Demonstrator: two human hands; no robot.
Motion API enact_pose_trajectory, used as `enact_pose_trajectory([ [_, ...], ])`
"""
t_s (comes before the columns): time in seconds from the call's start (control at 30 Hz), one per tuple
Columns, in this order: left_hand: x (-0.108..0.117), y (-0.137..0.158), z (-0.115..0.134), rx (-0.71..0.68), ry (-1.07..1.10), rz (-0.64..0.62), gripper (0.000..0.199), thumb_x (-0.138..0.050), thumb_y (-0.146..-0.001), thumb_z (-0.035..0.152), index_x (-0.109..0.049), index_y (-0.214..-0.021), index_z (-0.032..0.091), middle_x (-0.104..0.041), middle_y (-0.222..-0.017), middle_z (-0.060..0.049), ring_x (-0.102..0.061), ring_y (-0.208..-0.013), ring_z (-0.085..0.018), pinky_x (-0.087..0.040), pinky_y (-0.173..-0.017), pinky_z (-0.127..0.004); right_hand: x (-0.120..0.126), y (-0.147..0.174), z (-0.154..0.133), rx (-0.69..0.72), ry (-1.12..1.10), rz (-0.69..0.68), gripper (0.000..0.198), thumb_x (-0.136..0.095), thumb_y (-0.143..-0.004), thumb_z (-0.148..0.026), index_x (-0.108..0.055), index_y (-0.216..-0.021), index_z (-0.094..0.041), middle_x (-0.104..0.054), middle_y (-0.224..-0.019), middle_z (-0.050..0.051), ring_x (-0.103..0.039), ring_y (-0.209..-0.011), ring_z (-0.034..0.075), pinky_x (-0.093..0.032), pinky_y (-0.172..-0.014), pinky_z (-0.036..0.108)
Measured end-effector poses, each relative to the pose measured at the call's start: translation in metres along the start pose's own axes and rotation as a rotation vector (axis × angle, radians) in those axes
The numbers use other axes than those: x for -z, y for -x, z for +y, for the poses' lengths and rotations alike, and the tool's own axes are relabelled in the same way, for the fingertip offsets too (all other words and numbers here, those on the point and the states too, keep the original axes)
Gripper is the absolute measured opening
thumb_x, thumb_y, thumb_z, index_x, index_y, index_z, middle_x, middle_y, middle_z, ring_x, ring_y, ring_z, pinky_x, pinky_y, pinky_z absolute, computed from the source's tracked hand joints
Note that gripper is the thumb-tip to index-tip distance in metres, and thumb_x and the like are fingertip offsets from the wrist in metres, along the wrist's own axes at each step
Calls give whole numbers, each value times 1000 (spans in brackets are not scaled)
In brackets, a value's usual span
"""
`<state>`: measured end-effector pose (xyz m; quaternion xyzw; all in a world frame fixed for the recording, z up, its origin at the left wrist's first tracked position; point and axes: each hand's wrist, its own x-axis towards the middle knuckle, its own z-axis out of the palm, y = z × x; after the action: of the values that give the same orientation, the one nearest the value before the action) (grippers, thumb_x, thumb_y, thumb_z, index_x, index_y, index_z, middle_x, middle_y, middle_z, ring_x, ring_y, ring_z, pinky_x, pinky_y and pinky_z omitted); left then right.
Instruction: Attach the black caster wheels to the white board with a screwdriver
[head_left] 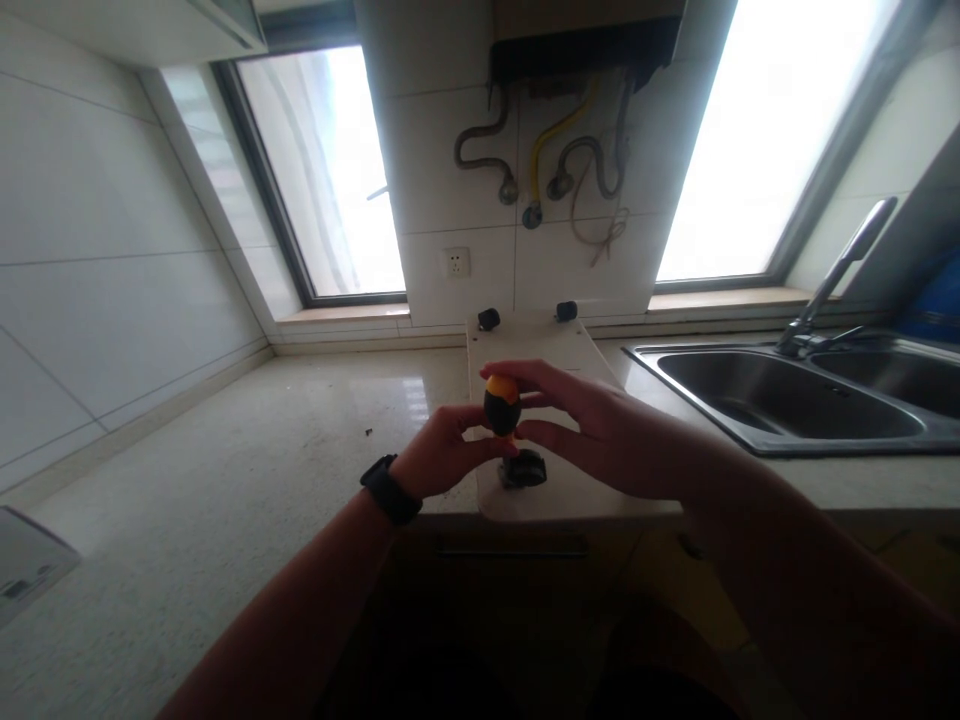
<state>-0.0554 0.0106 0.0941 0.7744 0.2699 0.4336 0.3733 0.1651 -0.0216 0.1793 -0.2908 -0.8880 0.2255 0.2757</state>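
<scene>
A screwdriver (502, 405) with a black and orange handle stands roughly upright, handle end towards me. Fingers of my right hand (581, 415) close around the handle from the right. From the left, my left hand (444, 450), below a black wrist watch, pinches low at the screwdriver near its shaft. The tip is hidden under the hands. Just below them a black caster wheel (529, 467) sits on the near end of a white board (577, 490). Two more casters, the left one (488, 319) and the right one (566, 311), stand at the board's far end.
The board lies on a speckled countertop (300, 440), its near end at the front edge. A steel sink (750, 445) with a tap (832, 270) is on the right. Hoses (480, 160) and a wall socket (457, 262) are behind. A white object (34, 560) lies far left.
</scene>
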Motion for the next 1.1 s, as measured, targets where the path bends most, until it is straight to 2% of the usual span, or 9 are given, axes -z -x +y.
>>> enact_pose_trajectory([
  [0.17, 2, 0, 1, -21, 7, -122, 21, -76, -91, 30, -76, -109, 20, -78, -106, -5, -72, -98, -20, -57, -89, -36, -2, -1, 5, 94, -15, 32, 49, -54, -99, -24, -51, -147, -35, -62, -145, -1, -60, -128, 16, -49, -106, 31],
  [0.27, 0, 0, 1, -38, 9, -145, 21, -75, -91, 31, -76, -108, 19, -77, -104, -5, -72, -98, -19, -57, -89, -35, -7, -2, 4, 136, 33, 85, 37, -56, -97, -19, -65, -130, -32, -73, -123, -2, -67, -110, 13, -52, -92, 25],
  [0.37, -2, 0, -3, -24, 27, -142, 24, -72, -94, 31, -75, -114, 19, -77, -112, -6, -71, -105, -21, -56, -95, -37, -11, -2, 1, 111, 77, 207, 25, -62, -93, -18, -71, -115, -27, -76, -105, -2, -69, -93, 12, -52, -80, 24],
  [0.53, -7, 1, -12, 15, 104, -141, 30, -67, -97, 34, -71, -123, 19, -74, -121, -8, -69, -112, -23, -54, -100, -40, -20, 2, 0, 36, 72, 340, 28, -66, -90, -14, -71, -115, -27, -76, -103, -2, -70, -90, 12, -53, -77, 26],
  [0.7, -5, 1, -20, -9, 48, -144, 38, -74, -92, 35, -69, -127, 23, -73, -123, -8, -67, -114, -24, -50, -104, -43, -28, 5, 4, 49, 302, 569, 24, -78, -85, -36, -71, -98, -17, -70, -90, 3, -64, -77, 16, -50, -67, 31],
  [0.77, -4, 1, -25, -2, 19, -169, 50, -81, -86, 36, -66, -132, 25, -70, -130, -9, -63, -122, -26, -46, -110, -47, -30, 6, 5, 58, 319, 553, 24, -74, -88, -39, -69, -97, -17, -69, -89, 4, -63, -76, 16, -50, -67, 31],
  [0.87, -2, 1, -32, 24, -39, -225, 62, -85, -81, 36, -62, -137, 26, -65, -138, -9, -59, -129, -29, -43, -113, -50, -31, 10, 6, -15, 289, 410, 31, -65, -94, -42, -64, -117, -21, -71, -103, 5, -67, -83, 19, -53, -72, 35],
  [0.97, -2, 4, -40, 54, -126, -268, 53, -82, -83, 33, -64, -132, 23, -69, -129, -9, -62, -119, -28, -47, -107, -49, -30, 15, 6, -61, 219, 259, 47, -61, -96, -42, -47, -140, -30, -71, -111, 4, -69, -89, 21, -55, -77, 40],
  [1.1, -3, 8, -53, 30, -232, -282, 62, -76, -82, 19, -57, -141, 26, -65, -130, -9, -61, -116, -28, -49, -104, -50, -27, 25, 9, -31, 137, 283, 40, -62, -96, -40, -49, -134, -35, -72, -108, 1, -72, -92, 19, -57, -77, 36],
])
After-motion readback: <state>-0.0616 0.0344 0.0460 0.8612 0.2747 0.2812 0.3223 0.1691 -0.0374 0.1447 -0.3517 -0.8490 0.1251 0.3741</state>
